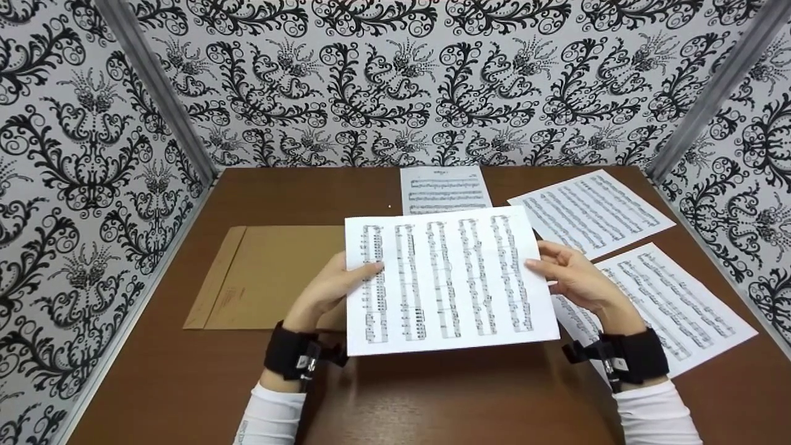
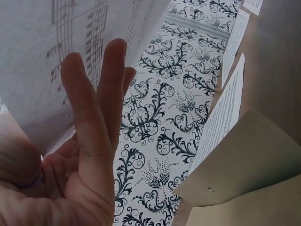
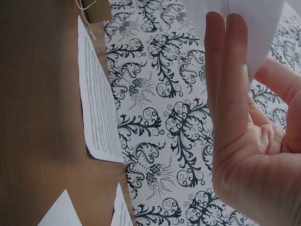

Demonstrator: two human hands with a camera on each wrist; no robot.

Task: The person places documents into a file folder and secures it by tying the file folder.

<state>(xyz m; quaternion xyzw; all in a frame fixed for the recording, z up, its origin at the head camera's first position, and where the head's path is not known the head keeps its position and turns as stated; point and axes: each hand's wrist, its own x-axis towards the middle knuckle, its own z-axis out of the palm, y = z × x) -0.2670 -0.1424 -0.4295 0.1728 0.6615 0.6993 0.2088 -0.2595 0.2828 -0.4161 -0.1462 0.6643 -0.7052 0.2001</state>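
Observation:
A white sheet of music (image 1: 451, 278) is held up above the table, its printed staves running vertically in the head view. My left hand (image 1: 330, 281) pinches its left edge, thumb on the printed face and fingers behind. On the opposite edge, my right hand (image 1: 581, 278) holds it the same way. The left wrist view shows the fingers (image 2: 84, 113) of that hand extended against the back of the sheet. In the right wrist view, straight fingers (image 3: 235, 70) support the paper (image 3: 261, 33). Whether it is one sheet or a thin stack, I cannot tell.
A brown envelope (image 1: 272, 272) lies left, partly behind the held sheet. One music sheet (image 1: 445, 185) lies at the back middle; two more, an upper (image 1: 593, 210) and a lower (image 1: 680, 303), lie on the right. Patterned walls (image 1: 401, 80) enclose the brown table (image 1: 432, 402).

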